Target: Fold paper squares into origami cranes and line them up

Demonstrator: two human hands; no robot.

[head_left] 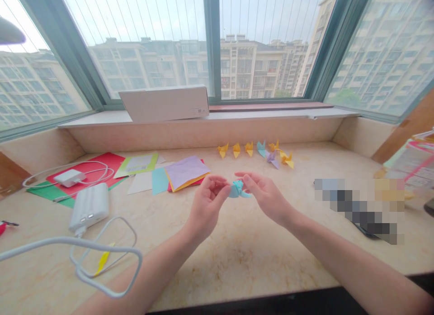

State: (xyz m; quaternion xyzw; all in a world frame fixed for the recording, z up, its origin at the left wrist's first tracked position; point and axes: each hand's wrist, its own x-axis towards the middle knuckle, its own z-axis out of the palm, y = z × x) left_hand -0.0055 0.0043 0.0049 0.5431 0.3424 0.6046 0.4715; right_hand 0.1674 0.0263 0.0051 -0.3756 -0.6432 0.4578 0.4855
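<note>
Your marble sill [237, 256] carries a white box [166, 104] far back, loose paper sheets [185, 172] at left and a row of finished cranes [257, 153]. Near its middle, your left hand [206, 205] and right hand [266, 195] both pinch a blue paper crane [238, 188] in mid-fold; shaping it calls for small, careful pulls.

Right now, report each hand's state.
Left hand: closed, pinching the small blue folded paper piece.
Right hand: closed, pinching the same paper piece from the other side.
</note>
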